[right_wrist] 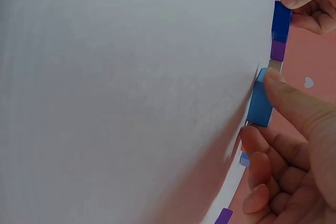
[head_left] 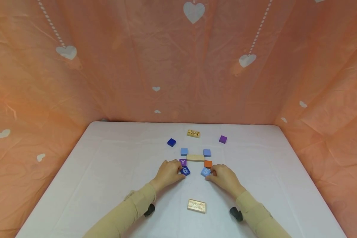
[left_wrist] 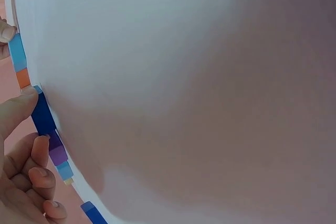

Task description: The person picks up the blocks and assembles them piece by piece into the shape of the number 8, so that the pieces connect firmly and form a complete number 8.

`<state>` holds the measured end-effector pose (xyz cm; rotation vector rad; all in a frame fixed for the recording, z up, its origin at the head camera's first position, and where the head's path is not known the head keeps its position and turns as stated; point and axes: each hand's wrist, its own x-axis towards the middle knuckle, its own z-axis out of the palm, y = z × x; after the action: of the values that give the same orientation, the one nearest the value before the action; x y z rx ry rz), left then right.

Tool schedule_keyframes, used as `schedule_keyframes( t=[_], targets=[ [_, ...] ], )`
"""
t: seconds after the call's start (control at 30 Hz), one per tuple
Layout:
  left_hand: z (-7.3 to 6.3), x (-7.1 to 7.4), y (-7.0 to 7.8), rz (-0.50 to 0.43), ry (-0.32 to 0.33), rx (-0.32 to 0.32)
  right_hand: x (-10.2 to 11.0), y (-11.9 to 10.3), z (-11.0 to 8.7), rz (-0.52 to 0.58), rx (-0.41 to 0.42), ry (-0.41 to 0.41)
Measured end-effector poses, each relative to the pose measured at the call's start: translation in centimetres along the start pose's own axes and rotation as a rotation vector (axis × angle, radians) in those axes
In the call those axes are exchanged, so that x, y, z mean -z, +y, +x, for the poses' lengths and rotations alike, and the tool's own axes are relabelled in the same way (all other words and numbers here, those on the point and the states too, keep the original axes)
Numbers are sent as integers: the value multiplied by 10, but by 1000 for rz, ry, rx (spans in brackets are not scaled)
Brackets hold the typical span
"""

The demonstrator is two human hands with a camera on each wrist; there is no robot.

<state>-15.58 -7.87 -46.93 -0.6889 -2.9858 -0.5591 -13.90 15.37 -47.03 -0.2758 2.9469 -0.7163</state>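
My left hand [head_left: 168, 173] pinches a dark blue block marked 6 [head_left: 185, 171] between thumb and finger; in the left wrist view the thumb lies at one end of that block [left_wrist: 43, 113]. Just behind it sits a purple block marked Y [head_left: 182, 162]. On the other side, my right hand [head_left: 224, 177] pinches a light blue block marked 5 [head_left: 205, 172], turned at a slant. An orange block [head_left: 208, 164] lies right behind that one. Between the two columns runs a pale wooden bar [head_left: 195, 158], with light blue blocks at its far left [head_left: 184, 151] and far right [head_left: 207, 153].
A gold bar [head_left: 197, 205] lies on the white table [head_left: 107, 185] between my forearms. Farther back are a dark blue block [head_left: 171, 142], a smaller-looking gold bar [head_left: 193, 133] and a purple block [head_left: 223, 139]. An orange curtain with hearts [head_left: 172, 59] surrounds the table.
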Motion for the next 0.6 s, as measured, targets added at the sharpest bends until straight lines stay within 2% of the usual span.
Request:
schedule_keyframes(
  t=[0.33, 0.6],
  targets=[
    [-1, -3, -1, 5, 2, 13, -1, 0, 0, -4, 5, 9],
    [-1, -2, 0, -32, -2, 30, 1, -1, -2, 9, -14, -1]
  ],
)
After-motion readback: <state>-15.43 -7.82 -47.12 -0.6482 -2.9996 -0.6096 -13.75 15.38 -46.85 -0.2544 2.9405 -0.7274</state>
